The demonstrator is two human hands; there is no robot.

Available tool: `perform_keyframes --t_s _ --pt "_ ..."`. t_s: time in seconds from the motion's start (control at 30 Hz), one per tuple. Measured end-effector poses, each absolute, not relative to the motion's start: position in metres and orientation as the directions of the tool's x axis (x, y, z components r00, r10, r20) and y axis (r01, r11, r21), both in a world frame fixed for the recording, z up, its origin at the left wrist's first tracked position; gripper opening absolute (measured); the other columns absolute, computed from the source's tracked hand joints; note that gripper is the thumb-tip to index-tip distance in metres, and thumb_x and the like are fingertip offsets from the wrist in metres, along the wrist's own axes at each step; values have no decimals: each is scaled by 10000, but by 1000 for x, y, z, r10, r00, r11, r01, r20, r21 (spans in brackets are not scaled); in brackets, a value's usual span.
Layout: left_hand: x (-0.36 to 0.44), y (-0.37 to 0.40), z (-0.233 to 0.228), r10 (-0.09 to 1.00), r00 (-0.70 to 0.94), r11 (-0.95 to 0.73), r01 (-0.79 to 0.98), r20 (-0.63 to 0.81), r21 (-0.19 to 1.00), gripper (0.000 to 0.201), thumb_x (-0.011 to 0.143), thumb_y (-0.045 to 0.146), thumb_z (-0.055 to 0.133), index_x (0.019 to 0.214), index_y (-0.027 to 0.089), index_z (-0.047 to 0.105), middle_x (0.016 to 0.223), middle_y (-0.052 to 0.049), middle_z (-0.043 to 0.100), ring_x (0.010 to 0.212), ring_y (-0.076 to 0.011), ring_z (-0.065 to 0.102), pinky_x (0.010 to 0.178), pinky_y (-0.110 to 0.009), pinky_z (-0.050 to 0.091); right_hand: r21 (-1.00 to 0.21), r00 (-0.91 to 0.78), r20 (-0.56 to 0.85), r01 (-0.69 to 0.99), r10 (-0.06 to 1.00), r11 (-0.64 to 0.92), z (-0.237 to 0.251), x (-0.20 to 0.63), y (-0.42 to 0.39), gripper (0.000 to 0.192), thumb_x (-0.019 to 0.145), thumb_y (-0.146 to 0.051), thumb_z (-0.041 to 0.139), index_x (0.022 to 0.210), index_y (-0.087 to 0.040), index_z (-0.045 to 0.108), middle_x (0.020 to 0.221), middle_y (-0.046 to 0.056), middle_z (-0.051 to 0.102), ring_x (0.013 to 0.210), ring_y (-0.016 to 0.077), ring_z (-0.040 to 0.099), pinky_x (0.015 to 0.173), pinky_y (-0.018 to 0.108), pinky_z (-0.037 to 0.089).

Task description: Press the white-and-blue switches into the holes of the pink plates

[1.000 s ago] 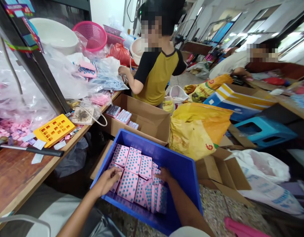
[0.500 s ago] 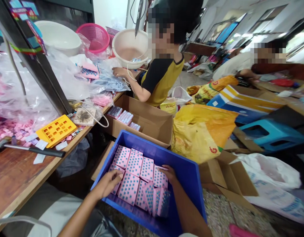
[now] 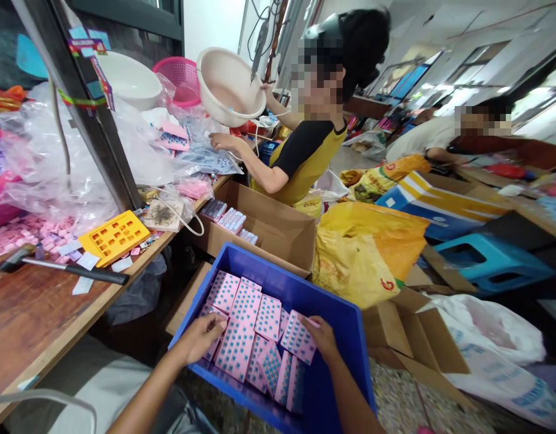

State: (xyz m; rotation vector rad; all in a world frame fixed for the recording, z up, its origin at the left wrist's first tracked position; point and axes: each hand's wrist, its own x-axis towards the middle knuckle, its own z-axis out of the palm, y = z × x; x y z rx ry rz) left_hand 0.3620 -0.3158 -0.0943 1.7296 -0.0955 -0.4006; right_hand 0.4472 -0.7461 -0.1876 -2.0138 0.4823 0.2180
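A blue plastic crate [image 3: 336, 301] in front of me holds several pink slabs with rows of blue dots, laid in stacks. My right hand [image 3: 326, 342] grips one pink dotted slab [image 3: 298, 337] by its right edge, and that slab sits tilted above the others. My left hand [image 3: 199, 339] rests at the crate's left side, fingers loosely bent and apart, by a pink slab [image 3: 209, 312] partly hidden under it. Near the crate's front, a few slabs [image 3: 283, 377] lean on edge.
Behind the crate stands a cardboard box [image 3: 282, 232] with stacked slabs. The wooden bench [image 3: 43, 307] at left carries a hammer [image 3: 65, 265] and a yellow mould-like tray [image 3: 114, 237]. A co-worker [image 3: 305, 150] holds a white basin [image 3: 230, 90]. A yellow sack [image 3: 368, 253] lies right.
My right hand has lifted and tilted a pink slab from the crate's right side. My left hand stays nearly in place. The co-worker has raised and tilted the white basin.
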Motion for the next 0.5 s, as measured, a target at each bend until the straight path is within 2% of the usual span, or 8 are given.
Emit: perform_keyframes --t_s 0.1,0.2,0.3,0.37,0.43,0.5 --pt "363 -316 -96 -290 936 -204 142 -199 969 471 974 587 473 1013 170 689 955 -34 678 926 -213 588 859 -295 445 -827 890 -288 -417 -354 -377 -185 463 -733 512 608 -649 770 826 -206 637 738 47 713 767 282 678 674 362 531" --pt "363 -317 -98 -293 936 -216 134 -195 967 463 980 575 465 1008 167 683 967 -38 679 934 -216 594 856 -300 445 -839 874 -303 -434 -380 -329 -202 486 -702 562 590 -645 812 867 -181 659 775 64 742 789 283 699 678 346 545" --pt "363 -316 -99 -290 937 -234 128 -195 964 455 983 565 465 1024 166 681 968 -37 682 925 -213 599 848 -300 444 -844 851 -337 -462 -402 -270 -225 503 -671 633 606 -613 859 1007 -154 685 866 70 763 887 288 703 731 327 567" --pt "363 -315 -99 -286 938 -248 123 -194 961 448 984 562 466 1024 170 678 965 -31 679 933 -213 599 842 -295 439 -849 833 -365 -482 -417 -219 -236 506 -663 600 715 -578 831 1103 -148 675 981 71 756 949 277 697 784 333 579" --pt "363 -315 -100 -288 938 -258 120 -195 959 443 983 562 469 1021 172 676 950 -24 671 931 -210 595 832 -290 434 -850 809 -396 -501 -434 -159 -242 501 -668 465 885 -490 732 1191 -150 647 1134 80 711 1007 255 682 850 377 584" --pt "363 -316 -101 -296 935 -264 118 -197 957 447 980 567 471 1022 172 675 929 -19 665 908 -204 586 812 -286 431 -850 780 -430 -520 -455 -88 -245 491 -683 364 981 -388 644 1262 -159 616 1249 94 649 1059 242 663 895 432 581"
